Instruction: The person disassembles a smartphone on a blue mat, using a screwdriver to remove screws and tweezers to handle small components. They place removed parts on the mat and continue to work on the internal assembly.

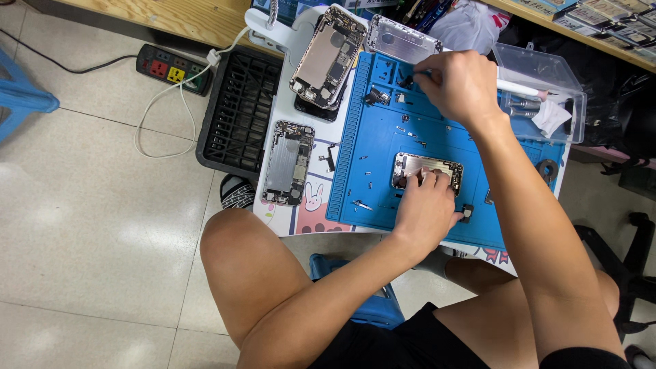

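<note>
The left hand (425, 205) presses its fingers flat on an opened phone shell (427, 171) lying on the blue repair mat (383, 147), pinning it rather than gripping. The right hand (459, 83) reaches to the mat's far tray end, fingers pinched together on a small dark part (408, 81). Two more gutted phones (289, 162) lie left on the desk (277, 212), near a black crate (239, 113).

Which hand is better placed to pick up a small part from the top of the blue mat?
Probably the right hand: its fingers are already at the mat's upper compartments. The left hand is pressed on the phone housing.
</note>
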